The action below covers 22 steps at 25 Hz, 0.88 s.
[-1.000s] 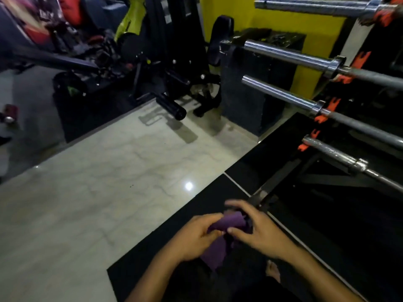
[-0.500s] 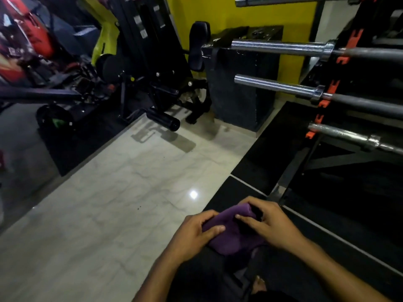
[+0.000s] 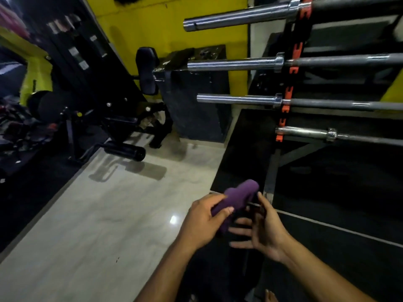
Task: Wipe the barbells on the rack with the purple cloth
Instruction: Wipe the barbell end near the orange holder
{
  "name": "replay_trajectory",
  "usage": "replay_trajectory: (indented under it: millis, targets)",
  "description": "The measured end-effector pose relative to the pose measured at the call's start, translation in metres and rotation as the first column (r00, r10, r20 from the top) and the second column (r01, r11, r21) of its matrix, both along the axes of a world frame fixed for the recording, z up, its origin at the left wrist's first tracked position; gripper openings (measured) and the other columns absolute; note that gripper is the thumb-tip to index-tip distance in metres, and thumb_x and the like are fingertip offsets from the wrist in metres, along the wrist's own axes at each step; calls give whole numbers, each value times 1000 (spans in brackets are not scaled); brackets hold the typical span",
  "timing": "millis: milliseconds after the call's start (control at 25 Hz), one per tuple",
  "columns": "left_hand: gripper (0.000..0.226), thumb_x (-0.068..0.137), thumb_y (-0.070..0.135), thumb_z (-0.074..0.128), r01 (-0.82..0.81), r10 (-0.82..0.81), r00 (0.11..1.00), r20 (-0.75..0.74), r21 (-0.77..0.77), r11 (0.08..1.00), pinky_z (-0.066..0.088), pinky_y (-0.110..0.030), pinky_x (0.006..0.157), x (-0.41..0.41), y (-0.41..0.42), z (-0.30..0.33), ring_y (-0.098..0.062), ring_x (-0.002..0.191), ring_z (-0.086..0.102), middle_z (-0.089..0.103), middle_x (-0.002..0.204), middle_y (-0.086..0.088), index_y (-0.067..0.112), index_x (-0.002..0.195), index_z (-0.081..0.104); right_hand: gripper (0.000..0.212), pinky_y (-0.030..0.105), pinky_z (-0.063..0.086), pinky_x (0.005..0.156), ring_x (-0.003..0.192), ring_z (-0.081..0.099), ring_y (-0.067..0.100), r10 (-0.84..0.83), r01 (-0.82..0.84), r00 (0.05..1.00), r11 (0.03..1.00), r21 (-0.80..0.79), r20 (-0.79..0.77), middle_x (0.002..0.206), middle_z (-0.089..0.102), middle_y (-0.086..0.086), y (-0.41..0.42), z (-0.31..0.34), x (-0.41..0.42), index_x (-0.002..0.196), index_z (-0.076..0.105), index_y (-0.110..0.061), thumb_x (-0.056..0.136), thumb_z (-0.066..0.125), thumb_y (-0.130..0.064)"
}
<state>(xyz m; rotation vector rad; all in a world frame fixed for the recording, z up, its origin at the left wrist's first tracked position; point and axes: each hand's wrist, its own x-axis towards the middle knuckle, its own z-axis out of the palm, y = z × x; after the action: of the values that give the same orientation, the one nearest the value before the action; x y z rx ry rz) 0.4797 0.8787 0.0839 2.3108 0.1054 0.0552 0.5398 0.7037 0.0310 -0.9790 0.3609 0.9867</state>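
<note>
The left hand (image 3: 201, 222) is gripping the bunched purple cloth (image 3: 236, 198) low in front of the body, probably readying a wiping pad, while the right hand (image 3: 265, 231) is spreading open beside it, holding nothing. Half a second earlier both were pinching it. The barbells (image 3: 236, 99) are lying untouched on the rack (image 3: 293, 68), well apart.

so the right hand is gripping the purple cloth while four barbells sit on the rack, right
Not quite: the head view shows the left hand gripping the purple cloth, not the right. The right hand is open beside it, fingers spread. The rest holds: four barbells sit on the rack.
</note>
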Motion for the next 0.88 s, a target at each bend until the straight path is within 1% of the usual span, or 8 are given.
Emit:
replay_trajectory:
  millis: [80, 200, 280, 400, 480, 640, 760, 880]
  targets:
    - [34, 91, 40, 65, 237, -238, 971, -2, 131, 963, 45, -17, 93, 11, 5, -8, -4, 105, 61, 67, 115, 11, 26, 122, 69, 77, 60, 49, 97, 106, 66, 41, -193, 206, 975, 970, 126, -109, 114, 71, 22, 23, -1, -2, 113, 73, -11, 88, 40, -76]
    - [35, 93, 33, 62, 423, -434, 901, -10, 248, 872, 44, -23, 100, 15, 36, -15, -5, 114, 54, 63, 124, 16, 32, 127, 66, 71, 45, 51, 91, 94, 71, 33, -432, 449, 894, 871, 202, -120, 109, 74, 19, 51, 7, 11, 102, 79, -6, 89, 49, -69]
    - [39, 92, 31, 62, 548, -565, 824, -30, 292, 784, 43, -30, 102, 20, 75, -13, -3, 118, 52, 60, 128, 19, 36, 130, 63, 56, 44, 53, 89, 95, 72, 34, -465, 474, 880, 843, 254, -99, 110, 73, 21, 68, 12, 22, 103, 77, -2, 83, 66, -53]
    - [48, 93, 41, 62, 696, -702, 701, -129, 344, 631, 29, -26, 111, 37, 132, 1, 1, 130, 42, 51, 143, 22, 42, 140, 53, 76, 57, 48, 102, 114, 62, 43, -392, 395, 919, 905, 155, -54, 129, 61, 32, 98, 21, 30, 129, 61, 6, 71, 85, -35]
    - [52, 92, 48, 63, 702, -709, 696, -111, 310, 641, 27, -19, 112, 56, 159, 16, 6, 133, 38, 46, 147, 23, 43, 143, 49, 77, 60, 49, 99, 118, 59, 45, -439, 438, 898, 891, 114, -24, 134, 56, 35, 114, 33, 39, 138, 53, 4, 75, 84, -28]
    - [45, 92, 41, 66, 604, -633, 767, 106, 216, 767, 36, -18, 110, 128, 189, 58, 5, 126, 48, 56, 138, 17, 35, 136, 58, 45, 56, 56, 89, 106, 70, 39, -683, 663, 722, 728, 177, 105, 120, 69, 25, 113, 85, 66, 128, 61, -1, 92, 63, -28]
    - [45, 93, 44, 64, 616, -668, 721, 185, 271, 740, 39, -23, 109, 193, 181, 93, 7, 127, 48, 54, 137, 23, 40, 137, 56, 35, 54, 59, 81, 93, 74, 33, -796, 756, 578, 605, 248, 181, 110, 74, 19, 92, 122, 92, 119, 65, -5, 101, 52, -32]
    - [51, 94, 45, 62, 645, -725, 656, 211, 342, 683, 36, -24, 114, 254, 163, 123, 8, 134, 42, 48, 145, 25, 41, 144, 49, 33, 55, 53, 98, 112, 68, 34, -890, 848, 376, 443, 290, 260, 122, 70, 17, 70, 137, 124, 125, 64, -12, 101, 55, -32]
